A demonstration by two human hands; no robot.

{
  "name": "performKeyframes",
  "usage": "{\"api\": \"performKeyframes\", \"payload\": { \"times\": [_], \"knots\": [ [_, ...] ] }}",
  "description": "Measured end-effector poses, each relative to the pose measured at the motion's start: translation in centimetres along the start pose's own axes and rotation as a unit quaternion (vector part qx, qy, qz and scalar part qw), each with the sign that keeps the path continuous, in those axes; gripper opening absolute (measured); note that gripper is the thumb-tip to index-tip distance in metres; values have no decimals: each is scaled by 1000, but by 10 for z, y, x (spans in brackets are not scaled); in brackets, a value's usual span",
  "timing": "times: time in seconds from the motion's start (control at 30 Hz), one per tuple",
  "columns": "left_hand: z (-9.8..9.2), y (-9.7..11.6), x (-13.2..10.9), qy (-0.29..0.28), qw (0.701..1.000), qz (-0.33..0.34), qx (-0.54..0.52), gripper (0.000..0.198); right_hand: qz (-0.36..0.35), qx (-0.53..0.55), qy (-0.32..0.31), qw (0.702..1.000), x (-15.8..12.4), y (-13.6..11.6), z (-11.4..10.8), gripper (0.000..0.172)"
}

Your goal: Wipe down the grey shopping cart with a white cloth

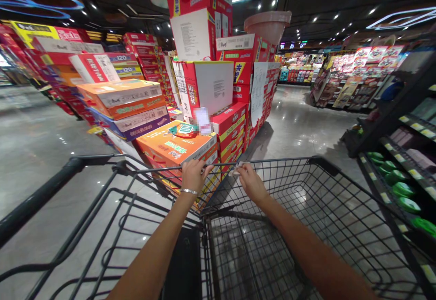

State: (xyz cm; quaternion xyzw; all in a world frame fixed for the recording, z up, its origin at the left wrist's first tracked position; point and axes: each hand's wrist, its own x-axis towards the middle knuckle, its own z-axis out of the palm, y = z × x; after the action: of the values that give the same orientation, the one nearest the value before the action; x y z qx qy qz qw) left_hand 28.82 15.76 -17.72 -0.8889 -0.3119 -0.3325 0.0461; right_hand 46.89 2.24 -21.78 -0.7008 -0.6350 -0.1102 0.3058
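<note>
A black wire shopping cart [272, 160] spreads across the lower view, seen from above one side. My left hand [193, 177], with a silver bracelet at the wrist, is closed over the cart's rim, its thumb on the near side. Just right of it, my right hand [251, 182] pinches a small crumpled whitish tissue [235, 169] against the same rim. The fingertips of my right hand are partly hidden by the tissue. Past the rim, an orange carton [160, 143] bears a red and green packet [184, 130].
Stacked red noodle cartons [235, 127] rise close beyond the cart, with orange and purple cartons [136, 125] to their left. A shelf [402, 172] with green packs runs along the right. Grey shiny floor [293, 104] leads to a distant display stand [350, 79].
</note>
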Motion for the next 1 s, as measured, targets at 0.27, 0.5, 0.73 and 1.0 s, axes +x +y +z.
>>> {"api": "performKeyframes", "payload": {
  "times": [0.27, 0.5, 0.73, 1.0],
  "knots": [
    [1, -2, 1, -19, 1000, 1, -23, 31, 59, 18, 21, 998, -6, -8, 7, 30],
    [-11, 1, 1, -50, 999, 10, -11, 34, 83, -34, -104, 991, -9, -17, -20, 29],
    [-21, 14, -3, -42, 997, 41, 41, 30, 83, -44, -110, 989, -1, -32, -52, 24],
    [-8, 52, 6, -114, 987, 59, 93, 41, 77, -43, -138, 986, 3, -18, -37, 31]
  ]
}}
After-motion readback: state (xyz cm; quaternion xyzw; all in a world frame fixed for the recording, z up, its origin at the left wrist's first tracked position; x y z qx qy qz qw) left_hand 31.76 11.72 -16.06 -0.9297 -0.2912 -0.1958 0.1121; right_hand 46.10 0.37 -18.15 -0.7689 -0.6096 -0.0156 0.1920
